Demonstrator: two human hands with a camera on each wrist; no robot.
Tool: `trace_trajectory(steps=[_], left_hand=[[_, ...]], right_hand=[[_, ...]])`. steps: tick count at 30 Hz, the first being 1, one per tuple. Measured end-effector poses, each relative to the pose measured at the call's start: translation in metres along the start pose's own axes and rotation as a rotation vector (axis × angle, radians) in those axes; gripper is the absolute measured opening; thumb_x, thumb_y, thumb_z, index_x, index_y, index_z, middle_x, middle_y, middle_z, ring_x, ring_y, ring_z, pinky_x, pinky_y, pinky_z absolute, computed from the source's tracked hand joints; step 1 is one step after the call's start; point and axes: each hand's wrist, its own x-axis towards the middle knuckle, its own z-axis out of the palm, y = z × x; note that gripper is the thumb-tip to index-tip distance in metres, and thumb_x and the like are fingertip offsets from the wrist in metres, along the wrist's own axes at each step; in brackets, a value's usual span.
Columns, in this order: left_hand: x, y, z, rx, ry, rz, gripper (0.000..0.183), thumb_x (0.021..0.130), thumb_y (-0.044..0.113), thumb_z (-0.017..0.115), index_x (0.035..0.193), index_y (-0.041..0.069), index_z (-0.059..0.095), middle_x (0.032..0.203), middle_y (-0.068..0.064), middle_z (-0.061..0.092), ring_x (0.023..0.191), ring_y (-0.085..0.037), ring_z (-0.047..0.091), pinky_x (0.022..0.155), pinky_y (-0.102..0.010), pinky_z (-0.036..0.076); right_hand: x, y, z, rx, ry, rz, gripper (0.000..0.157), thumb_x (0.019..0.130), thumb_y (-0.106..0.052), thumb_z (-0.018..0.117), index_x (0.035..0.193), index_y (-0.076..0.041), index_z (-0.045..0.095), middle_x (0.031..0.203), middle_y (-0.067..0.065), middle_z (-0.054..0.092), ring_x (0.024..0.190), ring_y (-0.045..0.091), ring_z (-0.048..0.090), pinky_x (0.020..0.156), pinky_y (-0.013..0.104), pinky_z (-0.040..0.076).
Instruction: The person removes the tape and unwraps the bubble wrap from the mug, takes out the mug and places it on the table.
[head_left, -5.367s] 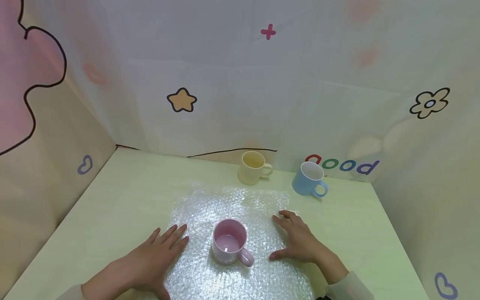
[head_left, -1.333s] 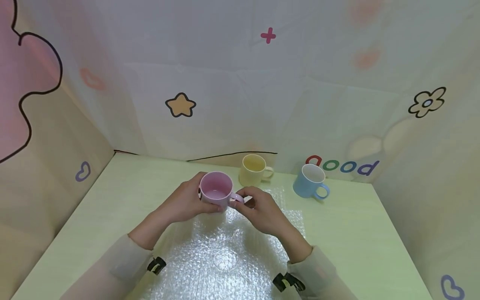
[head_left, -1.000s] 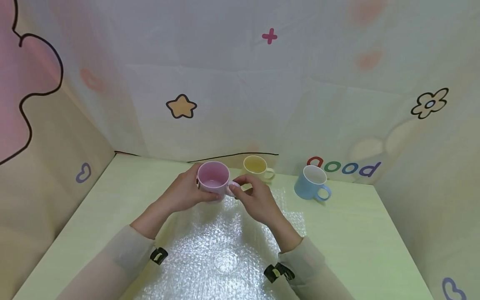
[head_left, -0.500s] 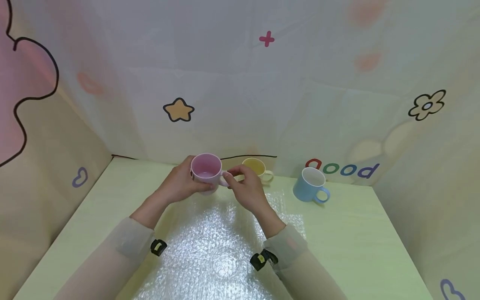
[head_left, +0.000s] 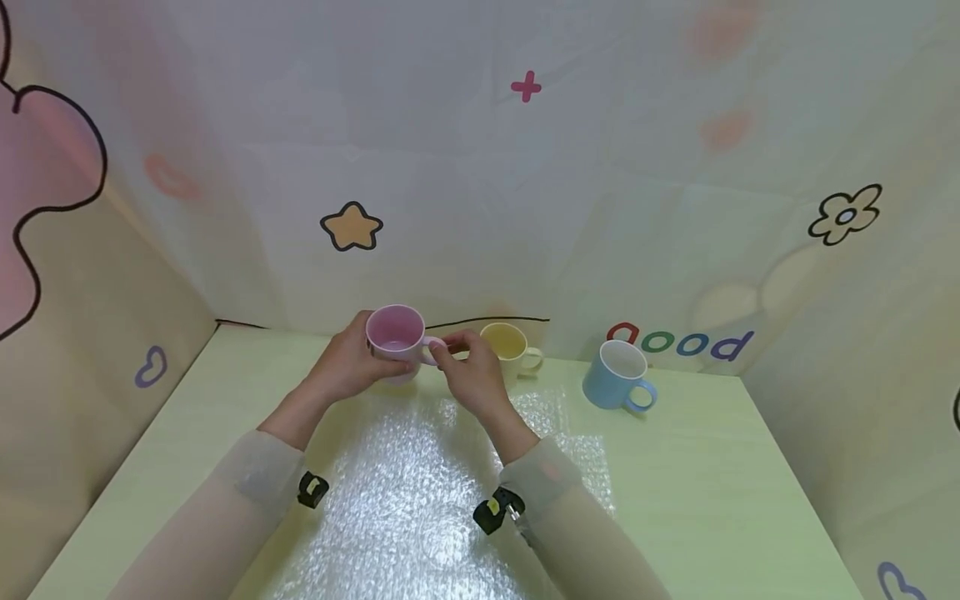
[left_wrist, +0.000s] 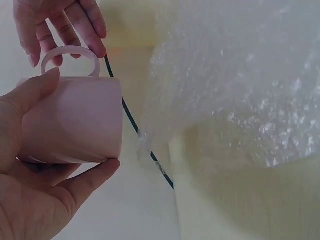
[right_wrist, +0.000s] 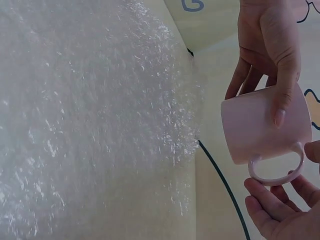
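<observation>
A pink mug (head_left: pixel 395 333) is held upright at the back of the table, left of a yellow mug (head_left: pixel 510 343). My left hand (head_left: pixel 347 360) grips its body from the left, thumb across the near side. On the right, my right hand (head_left: pixel 474 368) pinches the handle between thumb and fingers. The left wrist view shows the mug's smooth wall (left_wrist: pixel 75 117) with the left thumb and fingers around it, and the handle loop toward the right hand (left_wrist: pixel 60 22). In the right wrist view, right fingertips (right_wrist: pixel 260 192) touch the handle (right_wrist: pixel 272 181).
A sheet of bubble wrap (head_left: pixel 405 492) lies over the middle and front of the pale green table (head_left: pixel 712 475). The yellow mug stands close behind the right hand. Farther right is a blue mug (head_left: pixel 609 385). A printed cloth backdrop (head_left: pixel 450 225) rises behind and at both sides.
The pink mug, first standing on the bubble wrap between both open hands, was lifted and carried back and left by both hands. The yellow and blue mugs have stayed in place.
</observation>
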Motion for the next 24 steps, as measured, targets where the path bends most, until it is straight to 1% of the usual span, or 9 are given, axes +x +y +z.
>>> trace_trajectory(steps=[2, 4, 10, 14, 21, 24], left_hand=[[0.003, -0.004, 0.0, 0.005, 0.0, -0.004, 0.094, 0.08, 0.028, 0.09, 0.152, 0.003, 0.034, 0.146, -0.019, 0.054, 0.133, -0.041, 0.054, 0.107, -0.061, 0.049], [0.006, -0.007, 0.0, 0.005, 0.001, -0.012, 0.094, 0.081, 0.028, 0.09, 0.152, 0.003, 0.034, 0.146, -0.02, 0.053, 0.133, -0.041, 0.054, 0.107, -0.061, 0.049], [0.013, -0.016, 0.001, 0.006, 0.001, -0.025, 0.093, 0.08, 0.027, 0.09, 0.151, 0.001, 0.035, 0.146, -0.021, 0.054, 0.132, -0.042, 0.054, 0.107, -0.061, 0.048], [0.019, -0.024, 0.002, 0.009, -0.003, -0.028, 0.092, 0.081, 0.026, 0.09, 0.151, 0.0, 0.035, 0.146, -0.022, 0.053, 0.134, -0.043, 0.053, 0.109, -0.061, 0.046], [0.026, -0.037, 0.006, 0.024, -0.009, -0.049, 0.091, 0.081, 0.025, 0.09, 0.149, -0.002, 0.036, 0.145, -0.025, 0.053, 0.134, -0.044, 0.053, 0.111, -0.062, 0.043], [0.029, -0.042, 0.008, 0.027, -0.015, -0.049, 0.091, 0.081, 0.024, 0.09, 0.149, -0.003, 0.036, 0.145, -0.026, 0.053, 0.134, -0.045, 0.052, 0.112, -0.063, 0.042]], right_hand=[[0.003, 0.002, 0.004, 0.007, 0.014, 0.011, 0.033, 0.1, -0.036, 0.067, 0.118, -0.009, 0.067, 0.115, 0.011, 0.069, 0.098, 0.022, 0.07, 0.082, 0.033, 0.056], [0.005, 0.004, 0.008, 0.032, 0.024, 0.027, 0.032, 0.1, -0.035, 0.067, 0.119, -0.009, 0.067, 0.115, 0.011, 0.069, 0.097, 0.023, 0.071, 0.08, 0.032, 0.055], [0.012, 0.011, 0.02, 0.097, 0.045, 0.088, 0.029, 0.099, -0.032, 0.068, 0.118, -0.01, 0.066, 0.116, 0.01, 0.068, 0.097, 0.022, 0.069, 0.078, 0.029, 0.051], [0.018, 0.013, 0.028, 0.111, 0.06, 0.116, 0.03, 0.098, -0.029, 0.07, 0.118, -0.008, 0.066, 0.117, 0.013, 0.068, 0.099, 0.024, 0.069, 0.078, 0.028, 0.052], [0.023, 0.019, 0.037, 0.138, 0.028, 0.187, 0.033, 0.097, -0.025, 0.069, 0.123, -0.007, 0.061, 0.123, 0.015, 0.065, 0.105, 0.025, 0.066, 0.084, 0.032, 0.055], [0.025, 0.023, 0.039, 0.148, 0.017, 0.21, 0.034, 0.097, -0.024, 0.069, 0.125, -0.007, 0.06, 0.124, 0.014, 0.064, 0.106, 0.025, 0.067, 0.084, 0.031, 0.055]])
